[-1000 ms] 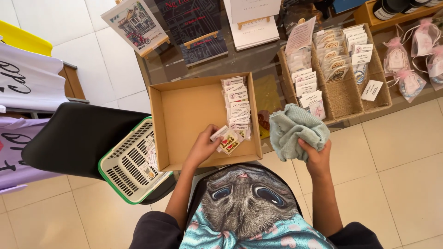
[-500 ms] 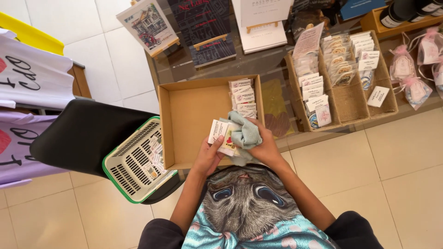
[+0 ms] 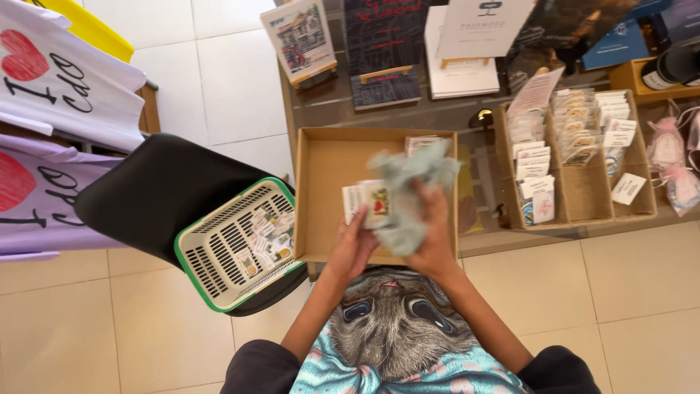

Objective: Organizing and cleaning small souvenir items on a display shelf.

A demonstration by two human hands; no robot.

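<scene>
Above the shallow brown cardboard tray (image 3: 328, 182), the left hand (image 3: 354, 244) grips a small stack of printed cards (image 3: 368, 202) while the right hand (image 3: 432, 233) clutches a blurred pale-green cloth (image 3: 408, 190) hiding cards at twelve o'clock, a green-rimmed slotted plastic basket (image 3: 219, 252) at nine o'clock.

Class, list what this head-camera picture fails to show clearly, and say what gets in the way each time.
- Pale green cloth in the right hand: smeared by motion blur.
- Stack of small printed cards in the left hand: pictures too small.
- Brown cardboard box: right part hidden behind cloth and hands.
- White plastic basket with green rim: contents too small.
</scene>
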